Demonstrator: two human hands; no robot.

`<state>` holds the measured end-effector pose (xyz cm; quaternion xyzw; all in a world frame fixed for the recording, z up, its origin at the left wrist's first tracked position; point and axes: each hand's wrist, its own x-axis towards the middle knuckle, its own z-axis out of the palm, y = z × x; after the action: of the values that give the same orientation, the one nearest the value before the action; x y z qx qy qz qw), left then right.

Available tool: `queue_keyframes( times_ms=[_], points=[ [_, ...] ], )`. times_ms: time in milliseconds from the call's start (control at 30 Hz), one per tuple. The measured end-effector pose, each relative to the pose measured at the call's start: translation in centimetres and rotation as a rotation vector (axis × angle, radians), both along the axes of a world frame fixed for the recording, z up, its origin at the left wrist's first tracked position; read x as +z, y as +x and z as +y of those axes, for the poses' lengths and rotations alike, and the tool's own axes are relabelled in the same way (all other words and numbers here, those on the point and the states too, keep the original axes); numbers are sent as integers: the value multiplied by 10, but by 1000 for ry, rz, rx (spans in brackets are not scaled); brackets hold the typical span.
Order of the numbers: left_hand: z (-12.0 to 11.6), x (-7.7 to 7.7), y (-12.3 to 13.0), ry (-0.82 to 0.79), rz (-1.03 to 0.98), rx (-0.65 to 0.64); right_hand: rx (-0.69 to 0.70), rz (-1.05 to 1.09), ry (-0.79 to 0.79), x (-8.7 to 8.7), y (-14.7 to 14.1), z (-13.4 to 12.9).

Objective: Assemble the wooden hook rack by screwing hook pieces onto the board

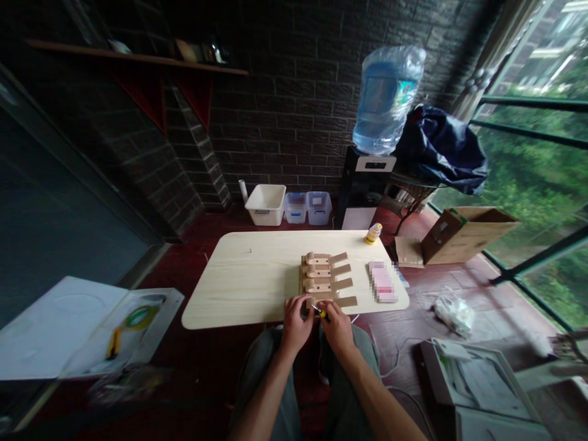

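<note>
A brown wooden piece (318, 273) with several parallel strips pointing right lies on the pale table (248, 275), close to its front edge. My right hand (337, 324) is closed round a small screwdriver with a yellow and black handle (323, 313), its metal shaft pointing left. My left hand (297, 321) has its fingers curled at the lowest strip, touching the front left corner of the wooden piece. The thumb and fingertips are near the screwdriver's tip. Whatever lies between the fingertips is too small to make out.
A yellow-capped bottle (373, 233) and a pink box (383, 282) are on the table's right side. A small screw-like item (250, 250) lies at the back left. Beyond the table are plastic bins (267, 205) and a water dispenser (367, 190). An open case (138, 324) sits left.
</note>
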<state>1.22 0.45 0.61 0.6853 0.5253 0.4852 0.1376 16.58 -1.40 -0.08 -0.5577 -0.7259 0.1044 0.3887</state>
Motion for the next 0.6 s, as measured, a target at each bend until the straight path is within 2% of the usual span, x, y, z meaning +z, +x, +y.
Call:
queue_keyframes(
  times_ms=[233,600],
  points=[
    [2,-4,-1,-4,9,12,-7,-19,7,-5,-4,2],
    [8,-13,2,-66,-11,-18,-38,-45,-71,-23,0,7]
  ],
)
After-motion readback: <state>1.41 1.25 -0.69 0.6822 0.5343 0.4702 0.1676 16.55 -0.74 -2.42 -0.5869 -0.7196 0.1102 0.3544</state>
